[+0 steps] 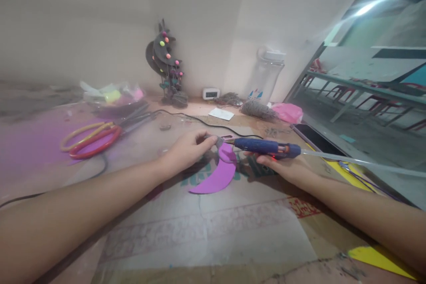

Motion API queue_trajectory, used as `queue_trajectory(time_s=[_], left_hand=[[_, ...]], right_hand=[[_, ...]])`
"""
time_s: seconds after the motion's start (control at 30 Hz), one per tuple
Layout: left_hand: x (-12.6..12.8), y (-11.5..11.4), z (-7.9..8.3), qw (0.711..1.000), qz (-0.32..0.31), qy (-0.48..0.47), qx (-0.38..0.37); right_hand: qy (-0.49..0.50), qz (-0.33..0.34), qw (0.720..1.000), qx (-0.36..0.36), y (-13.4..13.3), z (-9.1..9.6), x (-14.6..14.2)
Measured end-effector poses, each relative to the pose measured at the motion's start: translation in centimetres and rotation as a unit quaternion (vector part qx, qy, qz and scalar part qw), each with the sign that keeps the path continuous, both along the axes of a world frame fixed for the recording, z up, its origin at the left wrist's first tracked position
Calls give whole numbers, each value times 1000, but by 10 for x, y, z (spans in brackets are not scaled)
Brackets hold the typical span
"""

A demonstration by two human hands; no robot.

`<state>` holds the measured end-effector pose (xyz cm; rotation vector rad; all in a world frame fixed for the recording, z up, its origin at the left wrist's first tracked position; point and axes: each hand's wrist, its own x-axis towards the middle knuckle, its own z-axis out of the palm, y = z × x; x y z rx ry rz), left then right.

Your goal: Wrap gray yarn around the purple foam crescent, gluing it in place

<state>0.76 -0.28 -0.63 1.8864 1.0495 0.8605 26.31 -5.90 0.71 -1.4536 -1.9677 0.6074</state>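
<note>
A purple crescent moon cutout (219, 174) hangs just above the cardboard, its upper tip pinched by my left hand (195, 148). Grey yarn (219, 142) wraps that upper tip, and a loose strand curls across the purple face. My right hand (271, 162) grips a blue hot glue gun (266, 146) from below; a red light glows near its handle. The gun's nozzle points left, close to the yarn-covered tip. Out of its back end runs a long clear glue stick (353, 158). Some fingers of my right hand are hidden behind the gun.
Scissors (95, 140) with red and yellow handles lie left. Behind stand a decorated grey moon (166, 53), a small digital clock (211, 93), a clear bottle (266, 75) and a grey yarn ball (258, 110). A phone (319, 140) rests right. A black cord (199, 120) crosses the table.
</note>
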Motion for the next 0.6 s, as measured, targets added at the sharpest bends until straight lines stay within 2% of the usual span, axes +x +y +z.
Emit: queue_trajectory(time_s=[0.27,0.6], left_hand=[[-1,3,-2,999,-4,13,31],[-1,1,-1,1000,-1,9,5]], right_hand=[[-38,-11,999,7,-3,-1,-9],[-36,-5,999,12,0,-4,-8]])
